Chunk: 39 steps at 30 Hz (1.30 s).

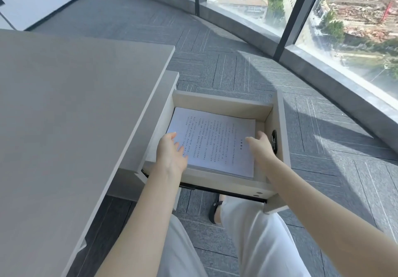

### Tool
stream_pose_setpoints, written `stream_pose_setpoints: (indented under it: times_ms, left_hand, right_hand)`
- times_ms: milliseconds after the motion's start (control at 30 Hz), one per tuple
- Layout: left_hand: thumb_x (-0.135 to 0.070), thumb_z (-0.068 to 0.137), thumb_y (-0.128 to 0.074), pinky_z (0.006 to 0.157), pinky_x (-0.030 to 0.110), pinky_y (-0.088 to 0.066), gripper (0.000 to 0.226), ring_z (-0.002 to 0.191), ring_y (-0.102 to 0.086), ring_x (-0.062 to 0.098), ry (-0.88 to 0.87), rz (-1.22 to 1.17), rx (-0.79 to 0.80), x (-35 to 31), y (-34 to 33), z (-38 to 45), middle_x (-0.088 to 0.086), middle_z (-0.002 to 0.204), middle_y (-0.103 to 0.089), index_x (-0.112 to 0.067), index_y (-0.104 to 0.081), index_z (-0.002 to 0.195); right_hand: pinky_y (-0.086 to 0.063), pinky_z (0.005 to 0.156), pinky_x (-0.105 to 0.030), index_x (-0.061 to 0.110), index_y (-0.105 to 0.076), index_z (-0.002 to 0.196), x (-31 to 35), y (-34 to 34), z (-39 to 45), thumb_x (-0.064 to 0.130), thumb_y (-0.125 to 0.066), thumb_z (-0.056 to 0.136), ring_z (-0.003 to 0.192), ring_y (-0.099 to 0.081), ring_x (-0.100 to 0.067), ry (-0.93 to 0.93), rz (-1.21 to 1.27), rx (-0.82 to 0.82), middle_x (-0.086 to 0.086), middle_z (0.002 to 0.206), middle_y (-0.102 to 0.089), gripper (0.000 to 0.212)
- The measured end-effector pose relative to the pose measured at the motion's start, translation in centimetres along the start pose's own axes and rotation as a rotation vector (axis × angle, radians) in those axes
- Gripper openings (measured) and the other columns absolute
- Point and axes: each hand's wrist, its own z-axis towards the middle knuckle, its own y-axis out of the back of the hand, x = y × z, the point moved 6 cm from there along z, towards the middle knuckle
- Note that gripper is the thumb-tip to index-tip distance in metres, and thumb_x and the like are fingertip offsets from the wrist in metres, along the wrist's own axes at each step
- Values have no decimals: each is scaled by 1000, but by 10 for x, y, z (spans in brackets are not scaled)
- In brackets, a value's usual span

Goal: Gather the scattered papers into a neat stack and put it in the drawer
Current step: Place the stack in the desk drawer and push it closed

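Note:
A stack of white printed papers [215,141] lies flat inside the pulled-out drawer [224,102], filling most of its floor. My left hand [172,154] hovers over the stack's near left corner with its fingers spread, holding nothing. My right hand [261,145] is at the stack's right edge, next to the drawer front, fingers apart. Whether the fingertips touch the paper cannot be told.
The grey desk top [64,104] stretches to the left of the drawer. A black lock piece [274,141] sits inside the drawer front. Grey carpet [323,147] runs to the curved window wall [323,72]. My legs in white trousers and a dark shoe [215,210] are below the drawer.

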Motion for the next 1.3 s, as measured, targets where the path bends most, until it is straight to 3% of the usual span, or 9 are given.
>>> stream_pose_setpoints:
  times_ms: [67, 133, 200, 333, 433, 600, 800, 1100, 1300]
  left_hand:
    - [-22, 95, -40, 113, 39, -24, 48, 140, -32, 19, -155, 170, 35, -8, -3, -24, 6, 151, -35, -11, -36, 141]
    - [-22, 94, -43, 102, 31, -33, 43, 130, -41, 12, -351, 472, 78, -13, -7, -50, -2, 144, -44, -16, -44, 137]
    - [-22, 94, -44, 101, 28, -32, 41, 129, -41, 10, -544, 811, 95, -12, -6, -70, -6, 143, -45, -20, -46, 134]
    - [-21, 91, -48, 113, 38, -24, 46, 142, -27, 24, -941, 1403, -74, -7, 15, -92, 7, 150, -37, -11, -43, 136]
    - [-20, 89, -52, 116, 45, -17, 49, 145, -18, 30, -1105, 1601, -231, -10, 35, -112, 12, 152, -33, -8, -43, 136]
    - [-19, 88, -51, 116, 47, -15, 52, 144, -21, 30, -1156, 1624, -412, -18, 71, -142, 13, 153, -31, -9, -41, 138]
    - [-25, 90, -48, 117, 46, -14, 58, 145, -20, 29, -1043, 1611, -589, -19, 106, -158, 15, 155, -28, -6, -33, 142]
    - [-27, 89, -50, 114, 45, -20, 56, 142, -28, 30, -1091, 1705, -593, -17, 112, -159, 16, 153, -32, -6, -37, 140]
    - [-25, 85, -57, 113, 46, -21, 55, 141, -30, 31, -1101, 1723, -573, -15, 113, -158, 17, 152, -32, -6, -44, 135]
  right_hand:
    - [-26, 113, -39, 17, -22, 147, 8, 5, -26, 16, -46, 94, 141, -28, -22, 265, -148, -6, -2, 155, -26, 58]
    - [-16, 119, -39, 18, -30, 144, 10, 7, -57, 14, -50, 92, 145, -17, -20, 545, -399, -60, -2, 156, -24, 56]
    - [-8, 120, -41, 18, -34, 143, 3, 9, -84, 13, -52, 90, 147, -11, -22, 721, -601, -96, -1, 157, -21, 56]
    - [1, 117, -44, 20, -35, 142, -26, 26, -114, 16, -54, 88, 147, -5, -25, 773, -776, -167, -3, 158, -18, 58]
    - [5, 117, -46, 22, -32, 144, -52, 42, -121, 18, -50, 89, 148, 0, -27, 657, -834, -194, -5, 159, -13, 58]
    - [-1, 116, -54, 26, -27, 145, -83, 46, -133, 23, -45, 93, 147, 2, -28, 581, -888, -183, -6, 160, -7, 55]
    - [-5, 118, -49, 27, -14, 149, -92, 53, -143, 22, -49, 91, 147, 1, -29, 551, -809, -239, -12, 160, 1, 68]
    - [-17, 117, -51, 4, -2, 148, -118, 48, -151, 13, -53, 87, 144, -20, -31, 504, -561, -230, -13, 158, -16, 80]
    - [-13, 116, -49, 1, -3, 147, -114, 40, -153, 2, -47, 87, 143, -22, -30, 511, -509, -248, -15, 157, -20, 75]
